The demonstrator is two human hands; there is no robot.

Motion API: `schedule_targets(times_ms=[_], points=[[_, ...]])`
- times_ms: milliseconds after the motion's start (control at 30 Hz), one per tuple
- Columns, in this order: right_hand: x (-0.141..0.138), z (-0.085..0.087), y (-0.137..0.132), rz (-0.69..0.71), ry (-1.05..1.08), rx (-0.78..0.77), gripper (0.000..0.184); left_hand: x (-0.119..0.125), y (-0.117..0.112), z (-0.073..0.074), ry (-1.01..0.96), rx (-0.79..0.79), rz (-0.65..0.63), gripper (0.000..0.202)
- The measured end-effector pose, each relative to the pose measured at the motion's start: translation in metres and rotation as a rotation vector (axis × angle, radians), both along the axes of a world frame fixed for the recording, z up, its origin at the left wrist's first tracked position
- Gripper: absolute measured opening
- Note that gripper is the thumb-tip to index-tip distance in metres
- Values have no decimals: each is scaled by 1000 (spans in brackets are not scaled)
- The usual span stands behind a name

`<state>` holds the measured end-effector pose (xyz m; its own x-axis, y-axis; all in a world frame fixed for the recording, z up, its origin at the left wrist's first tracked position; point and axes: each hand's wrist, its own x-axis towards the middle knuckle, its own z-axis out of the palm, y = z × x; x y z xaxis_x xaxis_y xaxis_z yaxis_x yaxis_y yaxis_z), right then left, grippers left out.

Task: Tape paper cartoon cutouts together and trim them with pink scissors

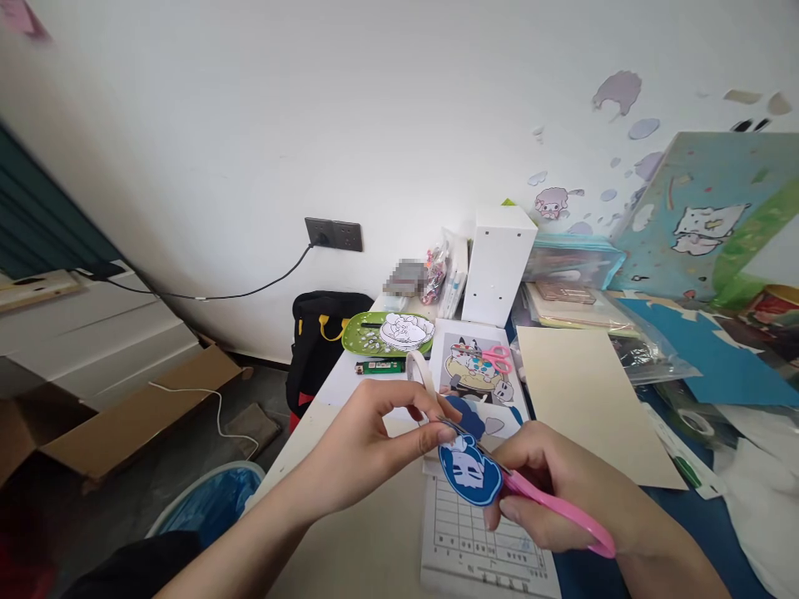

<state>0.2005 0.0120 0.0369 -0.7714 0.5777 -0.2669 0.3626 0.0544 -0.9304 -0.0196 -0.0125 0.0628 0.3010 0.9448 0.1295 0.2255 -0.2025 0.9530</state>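
Above the table's edge (pixel 349 532), the left hand (pixel 368 441) pinches a blue cutout (pixel 468 474). The right hand (pixel 555 491) grips pink scissors (pixel 555 507), cutting it.

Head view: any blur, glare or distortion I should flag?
Head view: soft even daylight, no glare; left hand, right hand, cutout and scissors sharp at centre; wide-angle bending tilts the drawers at left and stretches the poster at right; one pixelated patch mid-frame.
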Motion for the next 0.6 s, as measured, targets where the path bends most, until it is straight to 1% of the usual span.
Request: schedule_targets(times_ms=[167,233,300,367,433,500,567,600], points=[[0,-3,1,7,24,-27,23,-1,0,2,61,-29,-14,15],[1,-4,1,-7,23,-46,18,-1,0,2,80,-40,-16,16],[4,-2,2,-39,38,-105,11,-1,1,1,93,-39,-8,18],[9,1,3,-77,107,-170,16,0,2,-1,101,-31,11,18],[15,4,5,-127,214,-188,24,1,3,-2,99,-31,29,18],[19,4,9,-220,276,-134,28,1,4,-3,83,-38,35,17],[20,1,16,-384,200,-23,30,1,5,-5,54,-50,32,15],[19,-2,20,-478,119,70,30,0,5,-6,31,-59,32,15]])
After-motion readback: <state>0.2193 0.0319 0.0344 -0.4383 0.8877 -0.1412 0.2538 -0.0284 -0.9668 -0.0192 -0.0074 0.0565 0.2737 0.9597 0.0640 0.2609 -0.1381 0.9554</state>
